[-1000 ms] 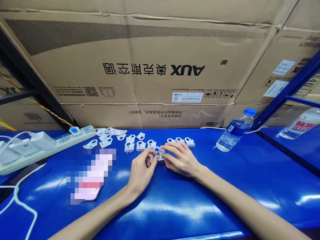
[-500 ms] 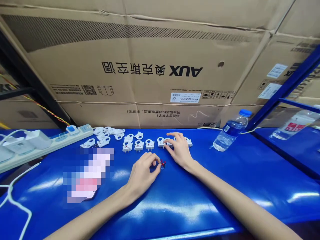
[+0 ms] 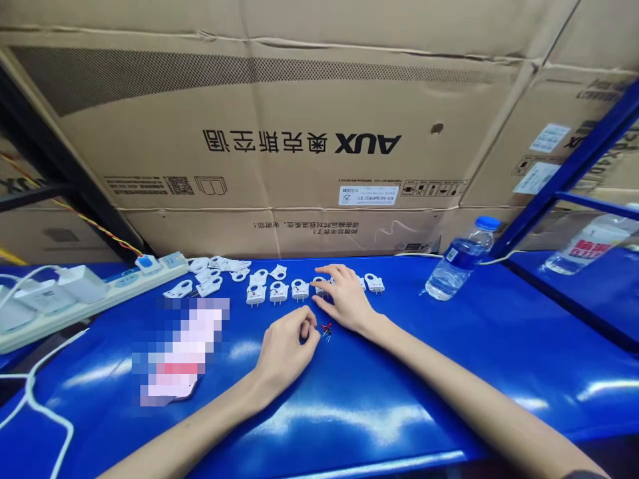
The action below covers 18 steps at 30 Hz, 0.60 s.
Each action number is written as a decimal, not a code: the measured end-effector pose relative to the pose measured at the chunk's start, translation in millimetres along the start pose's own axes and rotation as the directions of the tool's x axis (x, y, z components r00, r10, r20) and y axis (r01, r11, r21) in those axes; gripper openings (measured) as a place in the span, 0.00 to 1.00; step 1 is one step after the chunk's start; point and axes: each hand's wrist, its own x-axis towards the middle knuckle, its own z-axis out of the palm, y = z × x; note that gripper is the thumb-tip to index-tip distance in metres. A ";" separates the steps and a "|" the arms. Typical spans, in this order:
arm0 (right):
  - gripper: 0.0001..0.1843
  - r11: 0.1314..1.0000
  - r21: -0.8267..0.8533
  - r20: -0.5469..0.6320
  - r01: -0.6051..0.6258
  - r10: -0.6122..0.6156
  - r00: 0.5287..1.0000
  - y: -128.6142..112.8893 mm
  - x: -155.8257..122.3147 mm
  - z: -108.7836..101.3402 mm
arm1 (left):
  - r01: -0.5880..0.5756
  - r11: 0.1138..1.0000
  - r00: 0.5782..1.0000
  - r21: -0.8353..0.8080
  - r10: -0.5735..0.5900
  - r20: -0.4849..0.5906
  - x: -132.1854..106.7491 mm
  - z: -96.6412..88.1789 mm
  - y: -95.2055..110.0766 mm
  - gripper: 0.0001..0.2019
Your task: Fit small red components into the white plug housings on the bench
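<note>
My left hand (image 3: pixel 288 349) is closed, thumb and index finger pinched together; whatever lies between the fingertips is too small to make out. Just right of those fingertips, a little cluster of red-headed parts with thin metal legs (image 3: pixel 327 330), looking like LEDs, lies on the blue table. My right hand (image 3: pixel 347 301) arches over the row of white plug pieces, thumb and fingers apart around one two-pin plug piece (image 3: pixel 320 286), which it partly hides. Left of that hand stands another white plug piece (image 3: pixel 300 290) with a ring on top. One more plug piece (image 3: pixel 374 283) shows to its right.
More white plug pieces (image 3: pixel 210 286) lie in a heap at the back left. A power strip (image 3: pixel 114 293) with chargers runs along the left. A pixelated phone-like object (image 3: pixel 182 356) lies nearer. A water bottle (image 3: pixel 456 266) stands back right, before cardboard boxes (image 3: pixel 299 80).
My right hand has shifted slightly left and down along the plug row. My left fingertips have drawn a little left, away from the red parts. The view has shifted slightly.
</note>
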 end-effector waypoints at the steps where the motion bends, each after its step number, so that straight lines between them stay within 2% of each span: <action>1: 0.14 1.000 -0.001 0.014 0.020 -0.020 1.000 -0.7 2.9 1.9 | 0.023 1.000 1.000 -0.010 -0.023 -0.003 0.0 0.0 -1.2 0.04; 5: 0.09 0.998 0.005 0.019 0.068 -0.068 0.997 -2.3 11.6 11.8 | 0.067 0.997 0.998 -0.040 -0.067 -0.010 0.1 0.6 -6.4 0.07; 9: 0.03 0.992 0.066 -0.054 0.104 -0.101 0.993 -4.7 13.8 16.1 | 0.073 0.994 0.997 -0.084 -0.075 -0.023 -0.6 -0.5 -8.8 0.08; 11: 0.03 0.987 0.093 -0.115 0.132 -0.121 0.986 -5.4 10.8 13.1 | 0.071 0.987 0.996 -0.143 -0.079 -0.052 -1.2 -3.3 -8.6 0.08; 15: 0.04 0.979 0.094 -0.242 0.179 -0.152 0.958 -4.1 -6.5 -2.4 | 0.094 0.962 0.972 -0.257 -0.144 -0.184 -0.8 -11.6 -7.6 0.12; 18: 0.05 0.974 0.065 -0.310 0.218 -0.188 0.932 -2.7 -24.0 -15.1 | 0.106 0.957 0.968 -0.271 -0.161 -0.190 1.5 -14.8 -8.5 0.15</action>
